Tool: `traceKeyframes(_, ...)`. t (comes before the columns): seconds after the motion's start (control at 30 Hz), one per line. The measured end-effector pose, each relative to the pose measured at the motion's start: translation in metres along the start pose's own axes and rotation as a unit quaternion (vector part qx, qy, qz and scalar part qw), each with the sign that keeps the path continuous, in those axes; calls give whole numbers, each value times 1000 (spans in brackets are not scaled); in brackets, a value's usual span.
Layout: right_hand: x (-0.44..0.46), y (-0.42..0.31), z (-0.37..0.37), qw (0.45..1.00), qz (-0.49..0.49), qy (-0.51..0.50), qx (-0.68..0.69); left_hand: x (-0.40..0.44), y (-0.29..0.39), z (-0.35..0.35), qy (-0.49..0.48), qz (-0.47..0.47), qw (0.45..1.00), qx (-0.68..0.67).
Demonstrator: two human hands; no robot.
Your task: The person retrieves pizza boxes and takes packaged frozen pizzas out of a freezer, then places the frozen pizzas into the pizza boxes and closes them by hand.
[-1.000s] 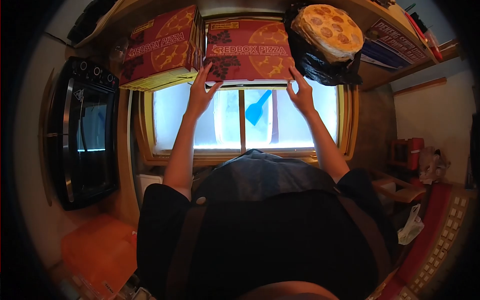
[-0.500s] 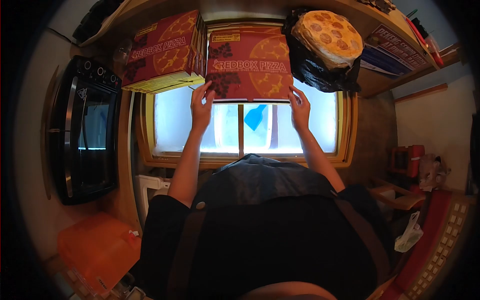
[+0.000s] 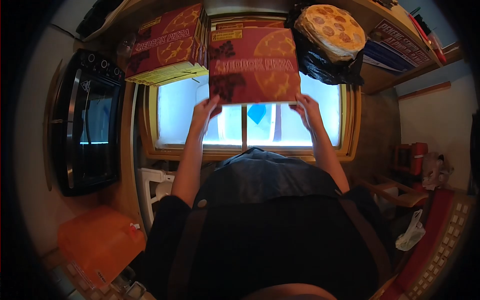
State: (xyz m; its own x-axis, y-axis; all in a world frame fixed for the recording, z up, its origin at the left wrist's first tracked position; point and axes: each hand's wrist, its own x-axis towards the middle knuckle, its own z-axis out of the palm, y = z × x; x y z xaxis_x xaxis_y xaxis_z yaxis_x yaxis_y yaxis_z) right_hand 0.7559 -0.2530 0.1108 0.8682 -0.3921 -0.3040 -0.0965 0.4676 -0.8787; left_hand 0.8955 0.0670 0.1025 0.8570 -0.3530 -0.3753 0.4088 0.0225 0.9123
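A red pizza box (image 3: 254,65) printed "Redbox Pizza" is held between my hands by its two near corners. My left hand (image 3: 206,111) grips the near left corner, its fingers curled at the edge. At the near right corner, my right hand (image 3: 306,109) has its fingers closed on the box. The lid looks shut and slightly blurred by motion. Behind its far edge, part of another red box (image 3: 250,25) shows. Under the near edge lies the lit glass top (image 3: 177,120), with a blue flat scoop-like piece (image 3: 257,114) seen through or on it.
Stacked pizza boxes (image 3: 167,42) stand at left. A pile of round pizzas (image 3: 331,31) sits in a black plastic bag (image 3: 327,67) at right. A black oven (image 3: 90,125) is far left, above an orange container (image 3: 102,245). A wooden frame (image 3: 345,150) borders the glass.
The pizza box has come toward me and appears lifted, uncovering part of the box behind it. My fingers have closed further around its near corners. The view has shifted slightly.
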Motion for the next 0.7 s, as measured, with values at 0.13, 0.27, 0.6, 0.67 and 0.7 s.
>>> traceKeyframes(0.13,-74,32,-40,999,41,-31,-15,-82,-28,2,-61,0,997,38)
traceKeyframes(0.27,-136,56,-77,995,93,6,44,-121,-48,21,-129,-55,990,22)
traceKeyframes(0.6,-192,31,-177,987,112,111,-28,-102,-91,123,-290,-97,933,192)
traceKeyframes(0.67,-182,26,-197,986,108,112,-63,-90,-105,142,-281,-70,920,263)
traceKeyframes(0.7,-171,24,-202,982,110,121,-96,-83,-106,149,-249,-61,922,290)
